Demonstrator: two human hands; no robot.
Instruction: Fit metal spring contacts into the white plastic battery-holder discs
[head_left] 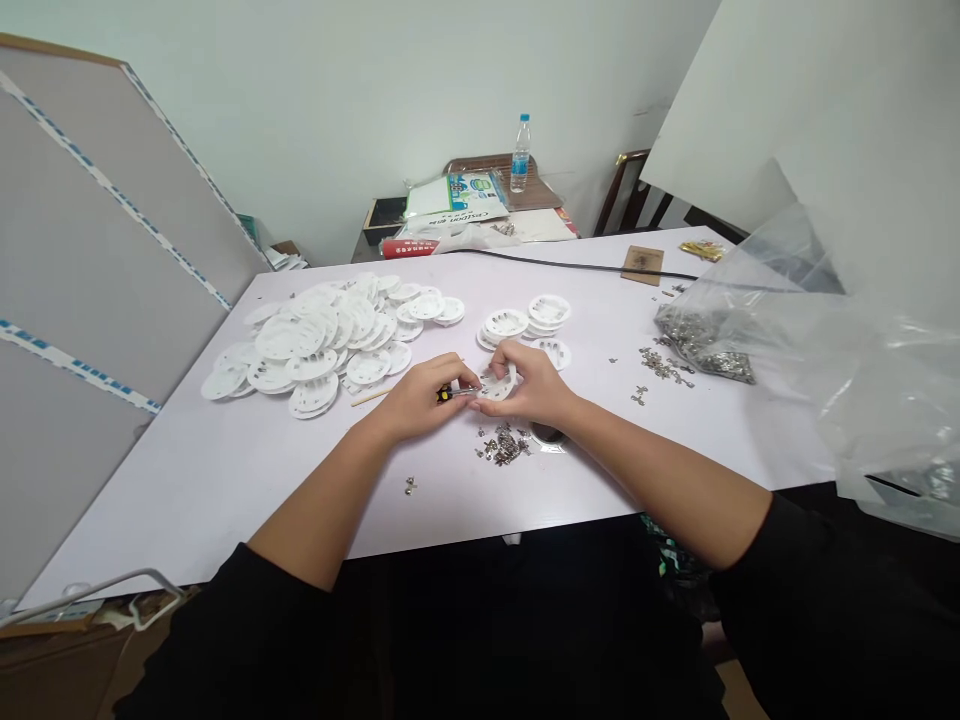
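My left hand (424,395) is closed around a small screwdriver (444,395) with a yellow and black handle. Its shaft points right, with the tip at a round white plastic disc (498,386). That disc is tilted up in my right hand (536,385), gripped at the edge between thumb and fingers. Small metal parts show on its face, too tiny to make out. Just below my hands lies a pile of small metal pieces (505,445). A dark round object (549,433) is partly hidden under my right wrist.
A large heap of white discs (322,335) covers the table's left side. Several more discs (550,310) are stacked beyond my right hand. To the right are loose metal pieces (664,366) and a clear bag of them (705,345). A black cable (555,262) crosses the back; a water bottle (520,155) stands behind.
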